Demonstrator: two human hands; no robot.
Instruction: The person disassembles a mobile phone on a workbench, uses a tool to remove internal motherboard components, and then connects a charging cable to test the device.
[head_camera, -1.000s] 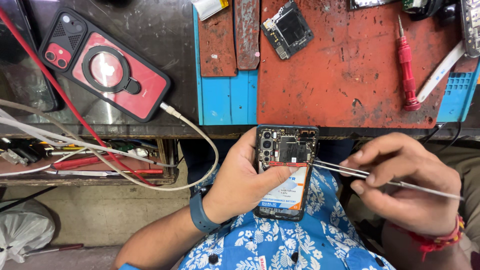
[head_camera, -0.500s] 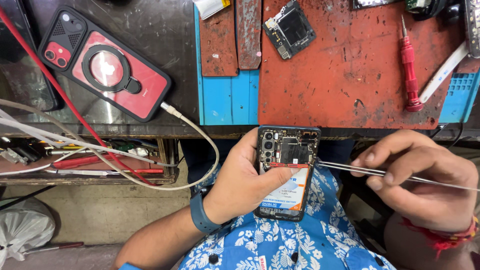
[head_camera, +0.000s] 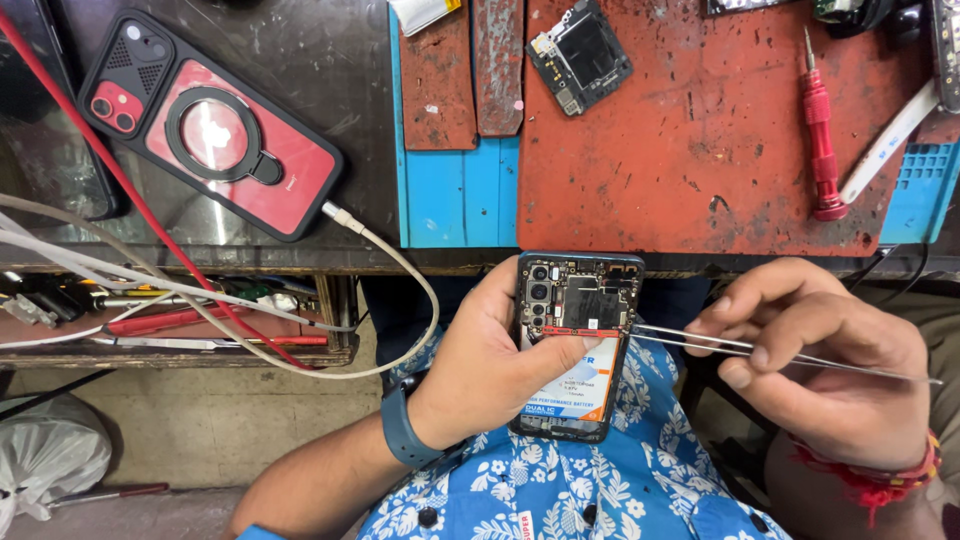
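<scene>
head view | left hand (head_camera: 490, 370) wraps tight around an open phone (head_camera: 572, 340) with its back off, held over the lap just below the table edge (head_camera: 450, 262) | right hand (head_camera: 830, 365) pinches thin tweezers (head_camera: 740, 348), tips at the phone's right side | red screwdriver (head_camera: 820, 130) lies on the red mat (head_camera: 700, 150) | red-cased phone (head_camera: 210, 130) is plugged into a white cable (head_camera: 400, 270)

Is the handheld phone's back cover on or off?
Off. The phone in the left hand shows bare circuit board, camera modules and battery; tweezers in the right hand reach its edge.
</scene>
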